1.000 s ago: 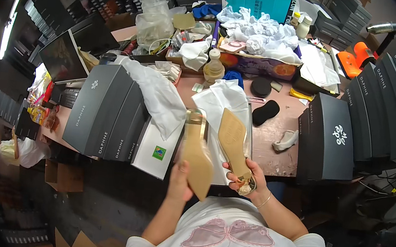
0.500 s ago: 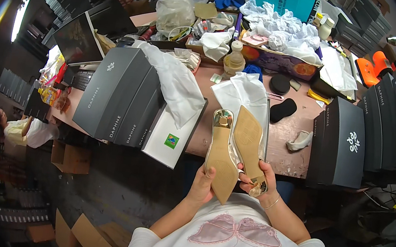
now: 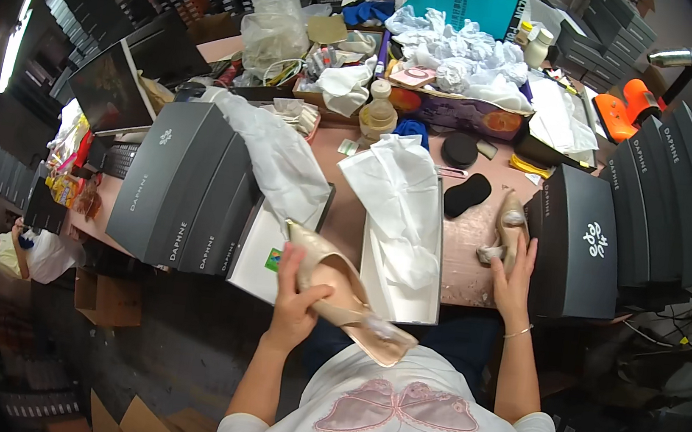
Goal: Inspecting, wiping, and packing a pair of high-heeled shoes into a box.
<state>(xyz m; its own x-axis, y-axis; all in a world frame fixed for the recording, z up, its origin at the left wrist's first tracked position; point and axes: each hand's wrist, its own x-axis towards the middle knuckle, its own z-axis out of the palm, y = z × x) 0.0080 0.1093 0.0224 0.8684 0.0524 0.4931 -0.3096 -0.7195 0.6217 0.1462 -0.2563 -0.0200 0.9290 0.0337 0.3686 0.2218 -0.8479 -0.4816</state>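
On the left, my left hand grips a beige heeled shoe, tilted above the front edge of the table. Clear wrapping shows near its lower end. Further right, my right hand is at a second beige heeled shoe on the tabletop, its thumb and fingers around the near end. A crumpled pale wad lies beside that shoe. Between my hands sits an open shoe box lined with white tissue paper.
Dark shoe boxes stand at left and right. A white box lid leans by the left boxes. Behind are a black insole-shaped pad, a round black tin, a bottle and crumpled paper.
The two shoes, held together soles up, are now apart. My left hand has moved left with one and turned it over; my right hand has brought the other to the table at right.
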